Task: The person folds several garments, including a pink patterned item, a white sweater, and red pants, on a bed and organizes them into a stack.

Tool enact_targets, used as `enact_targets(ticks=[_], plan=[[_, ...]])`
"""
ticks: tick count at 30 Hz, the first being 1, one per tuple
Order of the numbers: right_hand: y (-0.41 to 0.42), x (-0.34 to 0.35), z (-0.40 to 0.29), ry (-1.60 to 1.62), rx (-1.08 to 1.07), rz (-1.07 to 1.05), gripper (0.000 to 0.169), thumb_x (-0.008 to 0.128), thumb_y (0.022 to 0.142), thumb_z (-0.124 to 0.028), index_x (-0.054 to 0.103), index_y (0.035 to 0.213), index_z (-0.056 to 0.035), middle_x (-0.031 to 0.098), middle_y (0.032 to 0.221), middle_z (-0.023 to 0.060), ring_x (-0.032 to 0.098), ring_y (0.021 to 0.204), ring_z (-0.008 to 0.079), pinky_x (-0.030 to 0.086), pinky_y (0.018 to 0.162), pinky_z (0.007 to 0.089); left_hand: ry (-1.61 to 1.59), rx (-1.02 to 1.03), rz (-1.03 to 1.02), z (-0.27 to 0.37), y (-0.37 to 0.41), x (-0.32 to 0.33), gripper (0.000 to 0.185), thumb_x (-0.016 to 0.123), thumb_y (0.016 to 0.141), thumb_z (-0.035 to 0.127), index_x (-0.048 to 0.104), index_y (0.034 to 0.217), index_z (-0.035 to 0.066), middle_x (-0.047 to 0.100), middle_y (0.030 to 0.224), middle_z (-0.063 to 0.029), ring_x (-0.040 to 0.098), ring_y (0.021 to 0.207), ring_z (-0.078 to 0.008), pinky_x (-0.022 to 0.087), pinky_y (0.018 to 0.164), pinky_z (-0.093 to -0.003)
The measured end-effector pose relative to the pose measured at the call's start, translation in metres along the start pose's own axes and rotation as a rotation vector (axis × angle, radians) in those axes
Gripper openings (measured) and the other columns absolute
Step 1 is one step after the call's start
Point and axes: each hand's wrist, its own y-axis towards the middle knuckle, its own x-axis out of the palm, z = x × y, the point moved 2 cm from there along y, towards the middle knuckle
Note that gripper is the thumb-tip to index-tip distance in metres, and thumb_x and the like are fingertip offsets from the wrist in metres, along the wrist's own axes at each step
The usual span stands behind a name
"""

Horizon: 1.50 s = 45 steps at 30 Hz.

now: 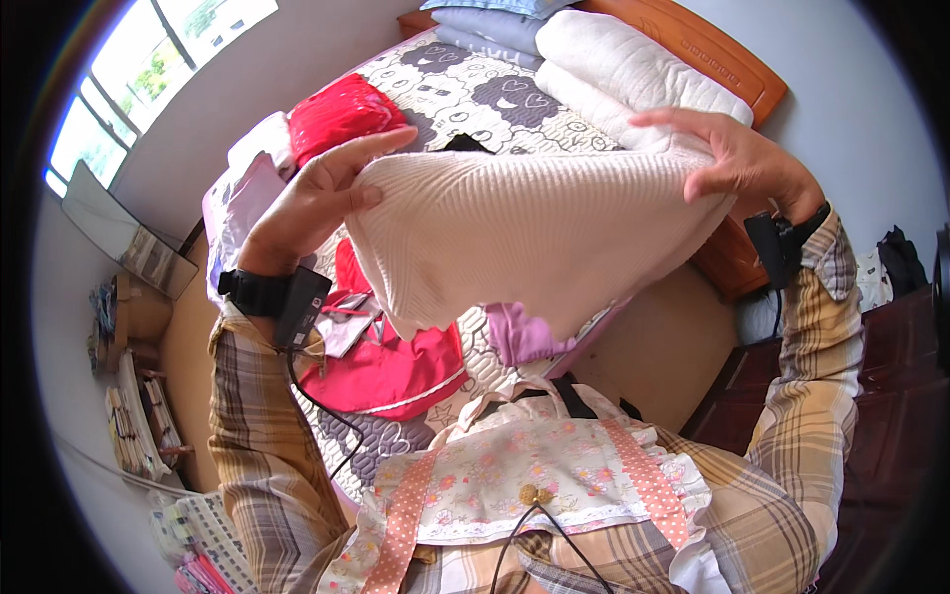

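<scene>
A cream ribbed knit garment (519, 223) is stretched between my two hands above the bed. My left hand (326, 189) pinches its upper left corner between thumb and fingers. At its upper right corner is my right hand (742, 160), thumb and fingers spread around the knit's edge. Faint darker marks show on the lower left of the knit. Beneath it, a red garment with white trim (401, 371) and a pink-purple cloth (519, 334) lie on the patterned quilted bed cover (586, 134). Part of a black item (467, 143) shows behind the knit's top edge.
A red plastic-wrapped bundle (345, 115) and pale lilac cloth (252, 197) lie at the bed's left. Rolled white bedding (638, 67) and folded grey-blue textiles (486, 33) rest by the wooden headboard (698, 52). Shelves with papers (137, 423) stand at left, dark furniture (890, 386) at right.
</scene>
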Motion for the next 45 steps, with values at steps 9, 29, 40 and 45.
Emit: enact_targets(ticks=[9,29,40,45], plan=[[0.077,-0.094,0.174,-0.488,0.015,-0.087,0.037,0.068,0.074,0.003,0.063,0.110,0.0007,0.066,0.100,0.0178,0.064,0.099,0.0332,0.049,0.088,0.0377,0.704,-0.157,0.271,-0.072,0.195,-0.050,0.024,0.060,0.090,0.004,0.065,0.112,-0.003,0.067,0.098,-0.0052,0.061,0.096,-0.0149,0.048,0.090,-0.0283],[0.079,0.188,0.455,-0.517,-0.120,0.095,0.064,0.052,0.077,0.002,0.043,0.140,-0.0008,0.058,0.095,0.0123,0.057,0.091,0.0294,0.047,0.086,0.0398,1.299,-0.222,0.490,-0.382,0.101,0.038,0.016,0.063,0.075,0.004,0.072,0.077,0.017,0.060,0.082,-0.0040,0.059,0.085,-0.0260,0.043,0.084,-0.0421],[-0.004,0.317,0.569,0.194,0.693,0.341,0.034,0.067,0.086,-0.013,0.059,0.116,-0.0017,0.065,0.090,0.0099,0.064,0.079,0.0208,0.052,0.072,0.0333,1.069,-0.642,0.677,-0.492,0.047,0.106,0.030,0.062,0.068,-0.003,0.064,0.098,0.005,0.061,0.100,-0.0156,0.058,0.097,-0.0375,0.047,0.084,-0.0454],[0.027,0.293,0.665,0.463,0.878,0.701,0.037,0.066,0.092,-0.034,0.062,0.097,0.0027,0.066,0.081,0.0099,0.061,0.069,0.0178,0.050,0.067,0.0322,0.704,-0.393,0.532,-0.482,0.155,0.129,0.032,0.061,0.073,-0.006,0.065,0.103,0.006,0.063,0.106,-0.0140,0.059,0.101,-0.0374,0.048,0.089,-0.0431]])
